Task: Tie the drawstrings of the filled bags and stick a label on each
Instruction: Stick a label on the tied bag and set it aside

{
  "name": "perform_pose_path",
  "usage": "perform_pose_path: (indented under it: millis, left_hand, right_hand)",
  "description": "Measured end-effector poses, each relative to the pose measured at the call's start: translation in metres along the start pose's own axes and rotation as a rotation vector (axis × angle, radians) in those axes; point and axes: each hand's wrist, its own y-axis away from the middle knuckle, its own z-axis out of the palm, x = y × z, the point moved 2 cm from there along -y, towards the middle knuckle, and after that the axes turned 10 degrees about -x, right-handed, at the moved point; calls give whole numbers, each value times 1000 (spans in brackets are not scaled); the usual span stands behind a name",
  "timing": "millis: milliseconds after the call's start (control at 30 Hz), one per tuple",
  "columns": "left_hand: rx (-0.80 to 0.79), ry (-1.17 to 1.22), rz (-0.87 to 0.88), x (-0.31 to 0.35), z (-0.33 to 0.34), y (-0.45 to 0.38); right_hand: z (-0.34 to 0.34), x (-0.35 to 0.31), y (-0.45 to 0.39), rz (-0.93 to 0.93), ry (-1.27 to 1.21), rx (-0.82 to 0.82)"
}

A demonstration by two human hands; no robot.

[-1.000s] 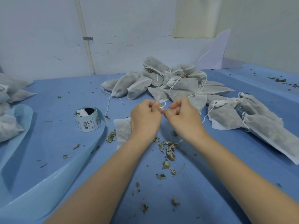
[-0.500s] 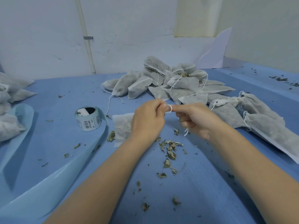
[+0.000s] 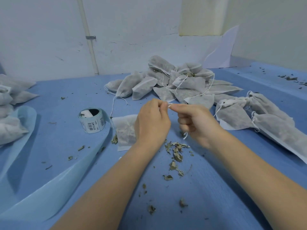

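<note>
- White drawstring (image 3: 169, 106) is pinched between left hand (image 3: 152, 121) and right hand (image 3: 198, 122), above the blue table (image 3: 216, 188).
- Its filled bag (image 3: 125, 130) lies just left, under the left hand.
- Label roll (image 3: 93, 120) stands further left.

Bag (image 3: 126, 130) partly behind left hand (image 3: 152, 121); label roll (image 3: 93, 120) print illegible.

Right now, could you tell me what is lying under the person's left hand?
Under the left hand lies a filled white drawstring bag on the blue table. Only its left part shows; its neck is covered by the hand, which pinches the white drawstring with the right hand.
</note>
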Motion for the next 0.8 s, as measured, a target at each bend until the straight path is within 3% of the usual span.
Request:
perform_pose_path:
  millis: [133,333,600,800]
  left_hand:
    - [7,61,48,4,0,4]
    - [123,122,193,8,-2,11]
    - [306,-154,402,10,-6,15]
    - [358,-292,415,8,-9,14]
  right_hand:
    - [5,0,1,57,-242,-150]
    - [8,2,2,94,-400,-116]
    - [3,5,-1,50,-347,-11]
    - [0,0,3,-99,96,84]
